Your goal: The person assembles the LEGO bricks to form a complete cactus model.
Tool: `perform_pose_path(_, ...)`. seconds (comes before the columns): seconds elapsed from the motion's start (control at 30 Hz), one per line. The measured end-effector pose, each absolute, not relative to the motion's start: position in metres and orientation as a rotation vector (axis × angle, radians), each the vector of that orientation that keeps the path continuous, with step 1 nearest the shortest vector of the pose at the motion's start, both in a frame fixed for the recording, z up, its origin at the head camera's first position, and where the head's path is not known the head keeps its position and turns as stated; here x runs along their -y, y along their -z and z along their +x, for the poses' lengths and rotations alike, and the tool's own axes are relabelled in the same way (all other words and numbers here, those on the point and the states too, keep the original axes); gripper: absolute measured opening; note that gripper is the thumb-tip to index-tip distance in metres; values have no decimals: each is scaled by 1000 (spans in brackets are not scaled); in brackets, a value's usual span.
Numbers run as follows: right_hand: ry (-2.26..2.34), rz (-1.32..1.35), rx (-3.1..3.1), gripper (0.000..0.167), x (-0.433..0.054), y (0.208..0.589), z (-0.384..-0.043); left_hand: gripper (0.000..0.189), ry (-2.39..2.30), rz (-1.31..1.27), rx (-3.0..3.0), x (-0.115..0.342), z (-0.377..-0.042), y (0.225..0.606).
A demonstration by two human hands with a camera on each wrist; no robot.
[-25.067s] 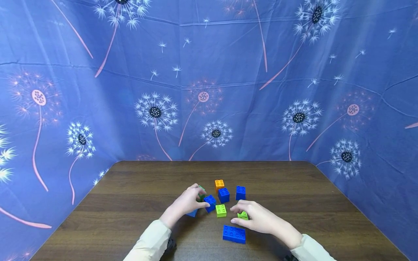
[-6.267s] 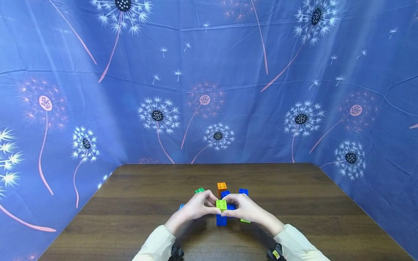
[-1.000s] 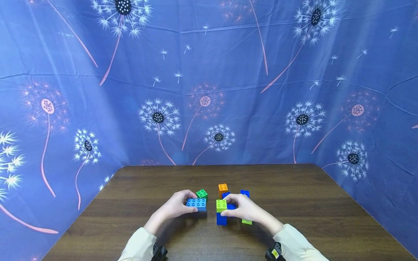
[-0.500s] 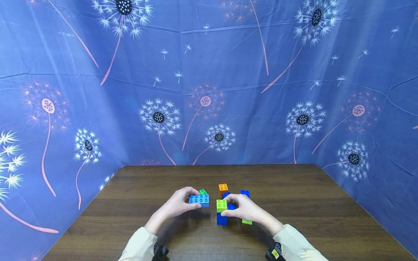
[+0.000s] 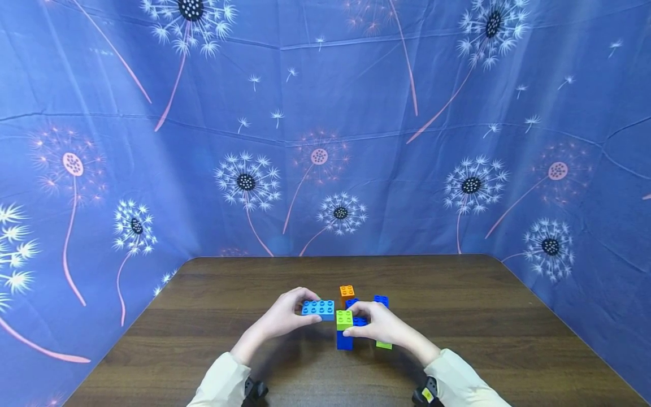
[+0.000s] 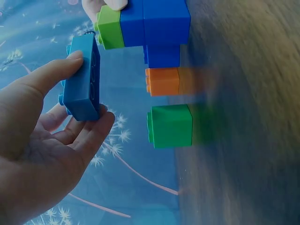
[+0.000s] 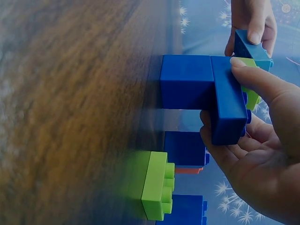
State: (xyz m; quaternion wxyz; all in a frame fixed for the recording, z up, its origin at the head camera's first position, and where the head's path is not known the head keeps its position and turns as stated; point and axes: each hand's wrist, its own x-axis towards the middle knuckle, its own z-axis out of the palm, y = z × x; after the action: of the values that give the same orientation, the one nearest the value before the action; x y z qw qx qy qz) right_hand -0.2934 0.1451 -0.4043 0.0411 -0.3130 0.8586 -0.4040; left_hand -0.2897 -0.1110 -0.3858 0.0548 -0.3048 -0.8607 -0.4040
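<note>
My left hand [image 5: 285, 312] pinches a light blue eight-stud toy brick [image 5: 318, 310] between thumb and fingers, raised above the table with its studs up. Just right of it stands a small stack: a dark blue brick [image 7: 187, 84] at the bottom, a long dark blue brick [image 7: 228, 105] across it, and a lime green four-stud brick [image 5: 344, 320] on the left end. My right hand [image 5: 383, 327] grips the long dark blue brick, thumb on the near side and fingers on the far side. The light blue brick and the stack look close but apart.
Behind the stack are an orange brick [image 5: 347, 291] and a blue brick [image 5: 352, 303]. Another blue brick [image 5: 381, 301] and a lime brick [image 5: 383, 345] lie by the right hand. A green brick [image 6: 171, 125] shows in the left wrist view. The wooden table [image 5: 229, 282] meets a patterned cloth.
Both hands were at the lime brick on the stack 6.3 seconds ago. Since then my left hand has picked up the light blue brick, and over the last second moved it right and up.
</note>
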Motion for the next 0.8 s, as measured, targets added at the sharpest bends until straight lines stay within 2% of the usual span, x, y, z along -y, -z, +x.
perform_pose_path(0.8, 1240, -1055, -2634, 33, -146, 405, -294, 33, 1251, -982, 2601, 88, -288, 381)
